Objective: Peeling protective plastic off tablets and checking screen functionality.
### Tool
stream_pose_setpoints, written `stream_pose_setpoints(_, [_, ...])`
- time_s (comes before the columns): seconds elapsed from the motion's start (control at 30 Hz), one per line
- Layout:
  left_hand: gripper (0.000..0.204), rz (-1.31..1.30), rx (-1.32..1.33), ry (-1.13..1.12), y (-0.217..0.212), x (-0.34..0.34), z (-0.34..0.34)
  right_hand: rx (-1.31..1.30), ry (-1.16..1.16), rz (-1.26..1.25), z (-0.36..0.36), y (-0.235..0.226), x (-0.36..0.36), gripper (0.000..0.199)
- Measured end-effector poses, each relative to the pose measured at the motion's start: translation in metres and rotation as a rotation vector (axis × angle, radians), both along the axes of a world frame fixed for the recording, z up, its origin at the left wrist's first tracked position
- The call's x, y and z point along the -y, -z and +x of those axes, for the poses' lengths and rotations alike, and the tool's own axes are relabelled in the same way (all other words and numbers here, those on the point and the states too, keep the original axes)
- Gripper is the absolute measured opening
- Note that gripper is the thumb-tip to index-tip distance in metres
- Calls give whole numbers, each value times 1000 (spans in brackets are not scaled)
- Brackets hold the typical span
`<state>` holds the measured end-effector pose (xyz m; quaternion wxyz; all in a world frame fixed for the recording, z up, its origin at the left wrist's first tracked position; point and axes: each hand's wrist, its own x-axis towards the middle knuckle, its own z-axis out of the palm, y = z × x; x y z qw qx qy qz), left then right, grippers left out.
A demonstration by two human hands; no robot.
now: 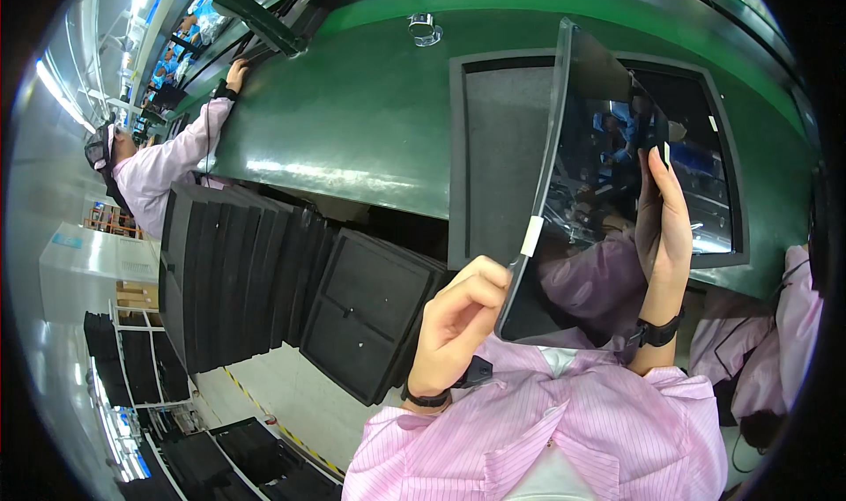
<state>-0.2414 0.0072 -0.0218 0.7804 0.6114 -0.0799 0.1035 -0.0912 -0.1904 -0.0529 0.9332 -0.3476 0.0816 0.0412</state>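
A glossy dark screen panel (582, 192) is tilted up in front of me, over the near side of a black foam tray (458, 166). White tabs stick out at its left and right edges. My left hand (463, 320) is closed, with curled fingers pinching the panel's lower left edge; the fingertips are partly hidden there. Along the right edge, my right hand (667, 223) supports the panel, thumb on its rim and fingers behind. Another glossy panel (705, 179) lies in the tray's right part. Bare foam shows in the left part.
The green table (352, 122) bears a small clear and silver item (425, 29) at the back. Several black foam trays (238, 272) stand stacked at left, with one leaning tray (374, 311) beside my left hand. One co-worker (150, 162) reaches onto the table; another's sleeve (793, 325) is at right.
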Motion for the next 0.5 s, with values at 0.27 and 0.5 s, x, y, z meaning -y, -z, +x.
stream_pose_setpoints(0.27, [7,-321,-268,357,2,-17,-10,61,-38,-139,-2,-2,3,31])
stream_pose_setpoints(0.5, [65,-513,-392,417,38,-18,-19,187,-156,-369,-4,-2,0,48])
